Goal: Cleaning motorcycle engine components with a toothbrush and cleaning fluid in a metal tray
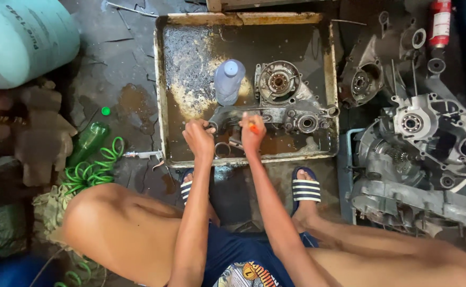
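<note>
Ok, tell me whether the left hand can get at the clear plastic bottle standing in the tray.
Probably yes: the left hand sits just below the plastic bottle, with only wet tray floor between them.

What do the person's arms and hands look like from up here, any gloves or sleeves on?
No gloves or sleeves: the left hand and right hand are bare, as are both forearms. No watch, bands or rings visible. Worn below: dark blue shorts and striped slide sandals.

In the tray (161, 95), a bottle (228, 81) stands left of the engine casing (280, 101) (more casings (419, 154) lie right, outside it).
</note>
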